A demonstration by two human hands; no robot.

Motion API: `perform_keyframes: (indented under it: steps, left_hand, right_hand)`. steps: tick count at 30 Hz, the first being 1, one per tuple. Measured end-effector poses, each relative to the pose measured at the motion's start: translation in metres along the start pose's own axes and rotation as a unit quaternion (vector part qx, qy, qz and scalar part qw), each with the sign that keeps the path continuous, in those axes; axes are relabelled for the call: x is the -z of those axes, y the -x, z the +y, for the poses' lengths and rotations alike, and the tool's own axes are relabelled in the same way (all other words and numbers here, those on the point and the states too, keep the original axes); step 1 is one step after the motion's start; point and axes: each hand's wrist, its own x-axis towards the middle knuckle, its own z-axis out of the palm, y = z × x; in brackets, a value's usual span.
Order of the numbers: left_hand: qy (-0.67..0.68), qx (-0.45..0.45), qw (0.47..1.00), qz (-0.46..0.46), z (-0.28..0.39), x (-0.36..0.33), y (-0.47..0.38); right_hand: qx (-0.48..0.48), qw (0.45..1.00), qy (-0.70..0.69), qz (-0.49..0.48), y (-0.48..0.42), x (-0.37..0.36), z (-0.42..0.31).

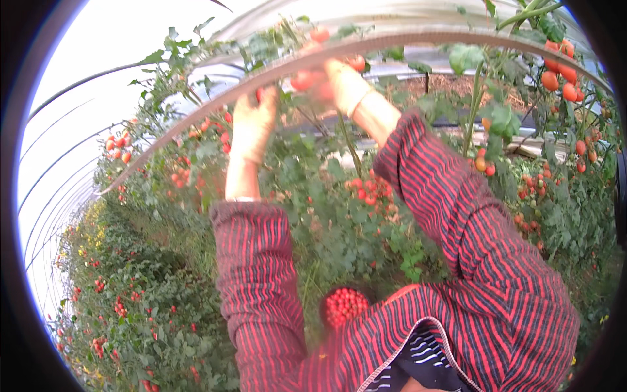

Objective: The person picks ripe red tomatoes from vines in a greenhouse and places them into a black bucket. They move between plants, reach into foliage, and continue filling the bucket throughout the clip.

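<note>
Both my arms reach up and forward in red-and-dark striped sleeves. My left hand (252, 125), in what looks like a pale glove, has a red tomato (260, 93) between thumb and fingers. My right hand (345, 88), also pale-gloved and blurred, is at a cluster of large tomatoes (304, 80). Its fingertips are partly hidden, so I cannot tell whether it grips one. Another tomato (356, 62) hangs just beyond the right hand. Low in front of my body stands a round container (324, 313) full of small red tomatoes (346, 306).
A curved brown band (392, 41), perhaps a hat brim, crosses the upper view. Tomato vines carry ripe clusters at the right (561, 73) and centre (370, 190). Another plant row (142, 304) runs along the left. Greenhouse hoops (63, 93) arch over plastic sheeting.
</note>
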Motion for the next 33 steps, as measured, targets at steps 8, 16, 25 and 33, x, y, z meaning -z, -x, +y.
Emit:
perform_keyframes:
  steps: [8, 16, 25, 33]
  left_hand:
    - [-0.318, -0.127, 0.937, 0.074, 0.003, -0.007, 0.0]
    - [-0.007, -0.143, 0.978, 0.148, 0.019, -0.004, 0.1]
    - [0.205, 0.538, 0.818, -0.002, -0.097, -0.019, 0.427]
    - [-0.178, 0.514, 0.832, -0.106, -0.17, -0.001, 0.583]
  right_hand:
    - [0.031, 0.992, 0.125, 0.007, 0.039, 0.002, -0.003]
    - [-0.055, 0.96, 0.258, -0.091, 0.154, 0.03, 0.024]
    - [-0.506, 0.804, 0.265, -0.165, 0.294, 0.073, 0.228]
    - [-0.2, 0.761, 0.544, -0.293, 0.309, 0.071, 0.274]
